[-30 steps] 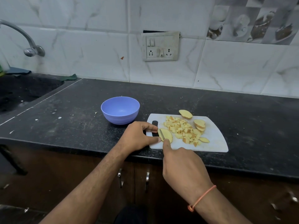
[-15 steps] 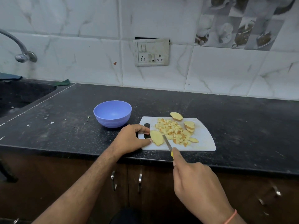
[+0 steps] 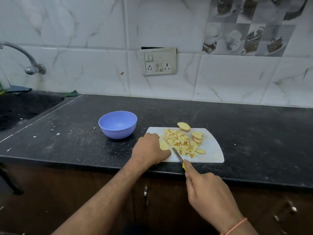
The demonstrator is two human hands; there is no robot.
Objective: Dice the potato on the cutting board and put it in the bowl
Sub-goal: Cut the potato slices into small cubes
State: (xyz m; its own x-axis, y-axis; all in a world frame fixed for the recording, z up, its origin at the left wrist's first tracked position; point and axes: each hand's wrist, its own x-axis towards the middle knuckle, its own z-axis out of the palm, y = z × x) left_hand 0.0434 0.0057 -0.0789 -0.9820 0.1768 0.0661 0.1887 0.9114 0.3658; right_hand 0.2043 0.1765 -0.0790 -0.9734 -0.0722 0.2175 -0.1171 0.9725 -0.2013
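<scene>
Potato slice [image 3: 164, 145] lies flat at 9 o'clock on the white cutting board [image 3: 212, 150], left hand [image 3: 150, 150] pressing on it, fingers hidden so grip unclear. Right hand [image 3: 205, 190] curled round yellow-handled knife [image 3: 177, 156], blade just right of the slice. Diced pile [image 3: 180, 143] mid-board; uncut slices at 12 [image 3: 183, 126], 2 [image 3: 197, 136] and 4 o'clock [image 3: 201, 151]. Blue bowl [image 3: 118, 124] at 10 o'clock off the board, empty. Roughly half diced, I'd say; remaining slices plus transfer not yet done.

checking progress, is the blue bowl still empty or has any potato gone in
Empty: the bowl shows only its bare blue inside, and the diced potato all lies on the cutting board.
</scene>
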